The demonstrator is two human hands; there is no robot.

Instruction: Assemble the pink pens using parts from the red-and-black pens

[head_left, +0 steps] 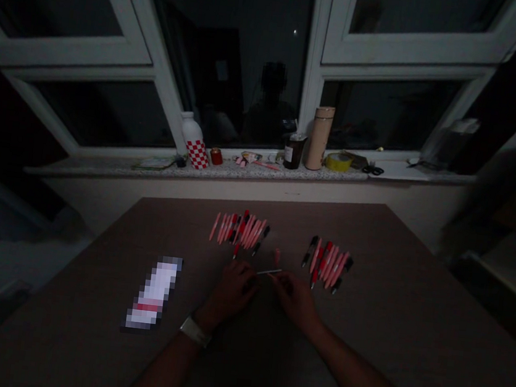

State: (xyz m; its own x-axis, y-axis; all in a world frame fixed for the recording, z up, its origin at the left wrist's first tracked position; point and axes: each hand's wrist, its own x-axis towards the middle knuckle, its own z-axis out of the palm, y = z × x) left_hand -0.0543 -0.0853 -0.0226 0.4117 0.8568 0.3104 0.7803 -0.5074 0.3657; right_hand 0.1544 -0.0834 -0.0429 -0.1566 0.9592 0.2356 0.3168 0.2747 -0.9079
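Note:
A thin pale stick [269, 272], which looks like a pen refill, spans the gap between my two hands. My left hand [235, 287], with a watch at the wrist, is closed around its left end. The fingertips of my right hand [295, 294] pinch the other end. Just beyond lies a small pink pen part [277, 256]. Past my left hand is a row of pink, red and black pens [247, 231]. A second group of pens [328, 263] lies beyond my right hand. Dim light and blur hide the fine detail.
A lit, pixelated phone-shaped object [153, 293] lies on the brown table [106, 251] to the left. Along the windowsill [242, 170] stand a checkered white bottle [195, 141], a dark drink cup [294, 151], a tan flask [319, 138], yellow tape [338, 161] and scissors [373, 170].

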